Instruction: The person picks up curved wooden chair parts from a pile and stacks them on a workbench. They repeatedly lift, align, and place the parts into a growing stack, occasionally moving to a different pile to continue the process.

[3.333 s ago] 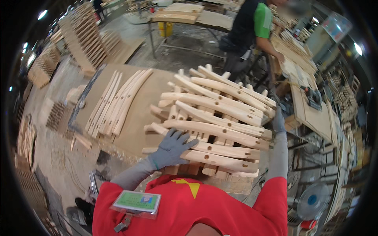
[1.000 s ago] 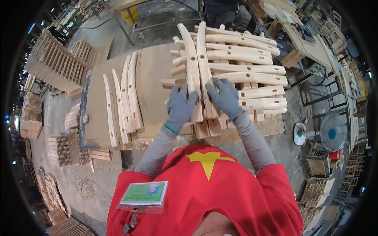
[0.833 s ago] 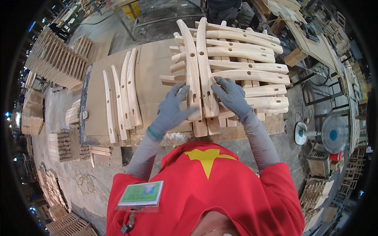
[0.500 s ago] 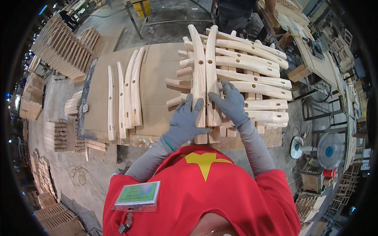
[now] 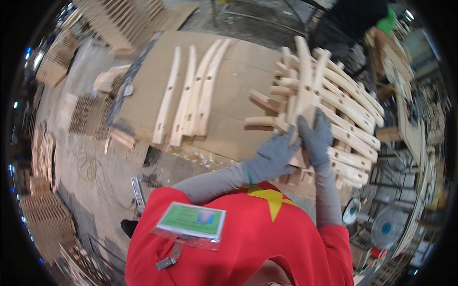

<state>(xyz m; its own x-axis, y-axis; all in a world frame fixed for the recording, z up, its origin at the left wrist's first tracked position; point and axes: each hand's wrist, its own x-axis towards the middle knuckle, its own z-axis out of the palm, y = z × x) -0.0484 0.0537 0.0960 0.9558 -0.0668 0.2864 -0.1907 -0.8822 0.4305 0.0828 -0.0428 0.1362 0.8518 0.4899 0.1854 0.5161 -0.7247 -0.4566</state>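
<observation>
Two long, pale wooden pieces lie side by side atop a pile, between one and two o'clock from the centre: a left piece (image 5: 304, 71) and a right piece (image 5: 321, 66), smooth and gently curved, with rounded upper ends and a dark round hole partway along. Beneath and around them, toward three o'clock, similar pieces make up the pile (image 5: 350, 126) on a tabletop (image 5: 229, 112); four more (image 5: 210, 90) lie near eleven o'clock. Gloved fingers cover the pair's lower ends, and slight blur softens the overlap. A co-worker (image 5: 348, 24) toward one or two o'clock is cut off by the dark fisheye rim. The left hand (image 5: 274, 151), in a grey glove, reaches toward two o'clock, fingertips at the left piece's lower end. The right hand (image 5: 316, 139), also gloved, points toward twelve, fingers spread over the lower ends. Whether either grip is closed, I cannot tell.
</observation>
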